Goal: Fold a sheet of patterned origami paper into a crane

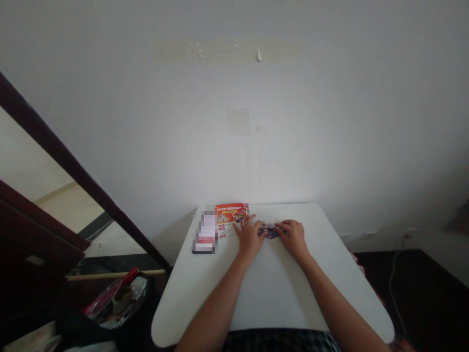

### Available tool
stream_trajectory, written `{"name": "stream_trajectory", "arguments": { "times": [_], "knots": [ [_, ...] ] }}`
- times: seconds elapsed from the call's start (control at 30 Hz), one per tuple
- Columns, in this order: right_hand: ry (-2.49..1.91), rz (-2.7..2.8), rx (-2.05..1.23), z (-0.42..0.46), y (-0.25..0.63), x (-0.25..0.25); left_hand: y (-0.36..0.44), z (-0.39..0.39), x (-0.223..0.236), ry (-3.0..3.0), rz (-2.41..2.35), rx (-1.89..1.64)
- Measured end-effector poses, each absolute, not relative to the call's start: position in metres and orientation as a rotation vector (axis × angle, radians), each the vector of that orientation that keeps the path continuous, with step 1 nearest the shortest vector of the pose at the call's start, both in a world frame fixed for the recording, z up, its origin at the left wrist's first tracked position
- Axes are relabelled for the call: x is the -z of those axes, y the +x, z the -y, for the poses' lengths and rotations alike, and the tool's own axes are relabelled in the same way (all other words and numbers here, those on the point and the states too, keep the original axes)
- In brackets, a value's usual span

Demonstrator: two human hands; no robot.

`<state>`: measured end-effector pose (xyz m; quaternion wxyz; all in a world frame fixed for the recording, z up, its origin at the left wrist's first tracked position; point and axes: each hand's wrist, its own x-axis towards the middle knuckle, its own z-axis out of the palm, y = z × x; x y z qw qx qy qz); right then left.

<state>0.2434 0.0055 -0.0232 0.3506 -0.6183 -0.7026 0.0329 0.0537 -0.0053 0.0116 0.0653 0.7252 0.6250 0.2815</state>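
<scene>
Both hands are at a small folded piece of printed paper (pixel 271 233), dark blue and purple with a paler strip along its top. My left hand (pixel 251 237) pinches its left end between thumb and fingers, with the other fingers raised. At the right end, my right hand (pixel 293 234) presses the paper with closed fingertips. The paper lies on or just above the white table (pixel 274 288); the exact contact is hidden by the fingers. Close to my left hand, a red and white printed leaflet (pixel 230 215) lies flat, partly covered by that hand.
A phone (pixel 205 232) with a blurred-out screen lies left of the leaflet. The table's far edge meets a white wall (pixel 234 166). On the floor at left stands a dark bag (pixel 144 298) filled with items. A leaning dark-framed mirror (pixel 88 176) is beside it.
</scene>
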Motion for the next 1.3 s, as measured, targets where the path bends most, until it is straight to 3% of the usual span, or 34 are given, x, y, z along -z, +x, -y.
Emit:
{"name": "stream_trajectory", "arguments": {
  "times": [0.53, 1.3],
  "knots": [
    [-1.179, 1.671, -0.226, -0.01, 0.25, 0.015, 0.053, 0.004, -0.007, 2.217, -1.808, -0.967],
    [-1.481, 2.053, -0.111, 0.009, 0.241, 0.001, 0.051, 0.001, -0.007, 2.206, -1.865, -0.795]
  ]
}}
